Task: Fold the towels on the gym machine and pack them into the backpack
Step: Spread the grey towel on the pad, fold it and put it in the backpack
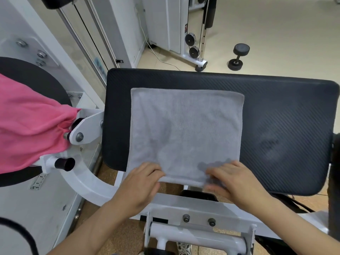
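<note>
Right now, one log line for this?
grey towel: flat on pad | left hand, right hand: grip near edge | pink towel: draped

Towel (185,129) on pad (285,126); prob. 2nd towel (27,126) to L.

Bare left hand (139,183), bare right hand (237,181); black-and-white patterned shoe (184,248)

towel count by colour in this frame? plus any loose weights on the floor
Grey towel: 1
Pink towel: 1
Dumbbell: 1
Total: 3
</note>
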### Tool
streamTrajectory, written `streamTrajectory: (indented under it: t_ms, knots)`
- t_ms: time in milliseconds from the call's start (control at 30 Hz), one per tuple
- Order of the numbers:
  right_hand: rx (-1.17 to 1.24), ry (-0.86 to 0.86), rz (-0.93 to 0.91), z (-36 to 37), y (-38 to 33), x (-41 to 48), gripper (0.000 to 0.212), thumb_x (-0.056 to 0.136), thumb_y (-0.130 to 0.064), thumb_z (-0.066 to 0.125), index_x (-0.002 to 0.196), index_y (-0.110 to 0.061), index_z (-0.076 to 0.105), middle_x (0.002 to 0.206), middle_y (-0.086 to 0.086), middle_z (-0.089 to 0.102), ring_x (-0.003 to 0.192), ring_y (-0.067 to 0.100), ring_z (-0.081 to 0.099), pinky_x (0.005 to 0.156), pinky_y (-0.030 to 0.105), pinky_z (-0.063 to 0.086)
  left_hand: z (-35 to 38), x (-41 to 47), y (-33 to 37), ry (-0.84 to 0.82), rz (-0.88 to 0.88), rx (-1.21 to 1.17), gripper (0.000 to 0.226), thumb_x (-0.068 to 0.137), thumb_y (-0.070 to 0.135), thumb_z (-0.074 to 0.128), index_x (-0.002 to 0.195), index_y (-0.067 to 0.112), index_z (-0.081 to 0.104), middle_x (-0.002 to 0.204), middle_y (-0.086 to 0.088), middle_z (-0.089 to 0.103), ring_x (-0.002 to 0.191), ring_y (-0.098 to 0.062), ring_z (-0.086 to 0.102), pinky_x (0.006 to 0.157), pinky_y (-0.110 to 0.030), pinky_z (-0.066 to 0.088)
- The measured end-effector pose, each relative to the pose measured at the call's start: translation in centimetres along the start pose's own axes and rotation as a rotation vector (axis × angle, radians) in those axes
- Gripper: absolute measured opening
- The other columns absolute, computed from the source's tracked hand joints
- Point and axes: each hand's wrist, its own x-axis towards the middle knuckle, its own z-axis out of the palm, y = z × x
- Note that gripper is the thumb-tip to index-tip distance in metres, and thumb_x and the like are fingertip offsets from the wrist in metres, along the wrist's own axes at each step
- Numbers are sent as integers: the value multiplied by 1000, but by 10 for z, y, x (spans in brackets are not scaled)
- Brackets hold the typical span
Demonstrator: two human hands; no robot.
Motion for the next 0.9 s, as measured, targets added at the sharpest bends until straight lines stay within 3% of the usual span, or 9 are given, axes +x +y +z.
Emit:
streamTrajectory:
  t_ms: [67, 167, 333, 433, 567, 667, 733, 833, 900]
  knots:
    - [-118, -110, 3, 7, -1, -15, 64, 81, -69, 52, 126, -24, 57, 115, -6, 62, 100, 12, 57, 84, 35, 44, 1, -3, -1, -55, -39, -34, 28, 92, 32, 42, 108, 25, 63, 108, 11, 61, 99, -8, 54, 80, -28, 50]
    - [-183, -159, 88, 22, -14, -26, 77, 67, -59, 67, 134, -22, 53, 128, 4, 53, 109, 21, 54, 96, 44, 34, -4, 7, -3, -112, -67, -59, 32, 95, 40, 34, 105, 27, 62, 98, 16, 61, 89, -7, 54, 75, -29, 48]
    - [-144, -64, 213, 32, -33, -24, 57, 67, -27, 69, 124, -20, 61, 123, 7, 57, 103, 26, 58, 97, 45, 36, -17, 26, -1, -116, -197, -121, 48, 94, 57, 18, 82, 25, 52, 67, 9, 54, 65, -12, 52, 63, -35, 44]
    - [92, -49, 309, 11, -27, -11, 33, 77, -25, 56, 109, -26, 67, 109, -7, 65, 94, 17, 62, 87, 33, 43, -28, 35, -6, -154, -264, -206, 41, 97, 60, 30, 80, 28, 50, 64, 4, 56, 61, -12, 54, 61, -34, 44]
    - [520, -146, 530, -41, 4, 14, 23, 86, -15, 69, 91, -37, 71, 79, -14, 71, 72, 5, 64, 68, 28, 53, -56, 45, -21, -482, -326, -275, 14, 92, 36, 62, 81, 27, 61, 74, 4, 61, 68, -8, 58, 65, -31, 47]
    - [713, -181, 538, -64, 24, 27, 13, 89, -30, 65, 79, -32, 71, 71, -6, 67, 67, 13, 60, 67, 37, 50, -75, 48, -34, -635, -343, -181, 8, 87, 20, 65, 80, 23, 64, 74, 5, 61, 70, -9, 58, 67, -30, 47]
    - [798, -135, 553, -71, 30, 36, 18, 88, -35, 60, 76, -29, 71, 69, -3, 66, 66, 15, 58, 67, 35, 47, -88, 52, -40, -470, -387, -279, 10, 89, 18, 64, 80, 21, 66, 71, 3, 61, 68, -10, 58, 66, -29, 46]
    - [763, 115, 621, -76, 37, 55, 23, 93, -26, 61, 83, -9, 71, 81, 16, 68, 72, 14, 56, 66, 30, 43, -101, 66, -43, -1, -554, -645, 8, 91, 21, 66, 87, 22, 72, 77, 7, 68, 70, -2, 63, 62, -15, 48]
    - [660, 243, 644, -76, 43, 74, 28, 96, -25, 58, 84, -1, 67, 82, 22, 64, 70, 14, 52, 63, 32, 39, -102, 84, -44, 258, -657, -752, 6, 90, 27, 66, 90, 25, 72, 84, 10, 71, 76, -1, 65, 63, -16, 50]
